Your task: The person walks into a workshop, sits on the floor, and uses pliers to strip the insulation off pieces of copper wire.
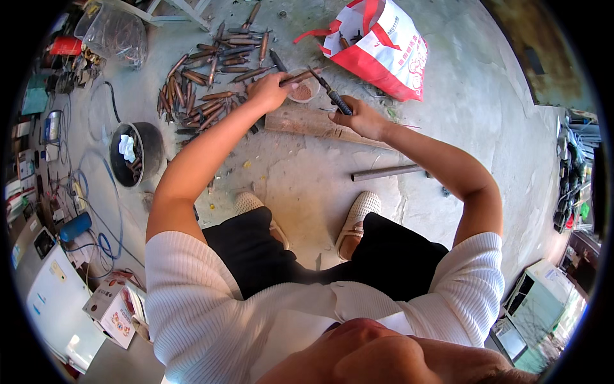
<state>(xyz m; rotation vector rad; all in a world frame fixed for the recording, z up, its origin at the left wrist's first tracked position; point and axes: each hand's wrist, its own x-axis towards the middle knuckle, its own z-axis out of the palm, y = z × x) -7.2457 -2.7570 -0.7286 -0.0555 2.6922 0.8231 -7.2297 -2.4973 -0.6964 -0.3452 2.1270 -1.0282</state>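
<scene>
My left hand point(267, 92) grips a copper cylinder with tapered ends point(301, 78), probably a refrigeration filter drier. In my right hand point(363, 116) are pliers with dark handles point(337, 100). Their jaws are at the cylinder's right end; whether they bite on it is too small to tell. Below both lies a round clear plastic bowl point(314, 88) holding brownish granules point(301, 92). A wooden plank point(307, 124) rests on the floor just nearer to me. Left of my left hand spreads a loose pile of similar copper cylinders point(212, 71), some of them dark.
A red and white bag point(383, 65) with some cylinders inside stands beyond my right hand. A metal pipe point(386, 172) lies nearer my right foot. At left are a black bucket point(152, 151), blue hoses point(120, 230) and a clear plastic container point(117, 36).
</scene>
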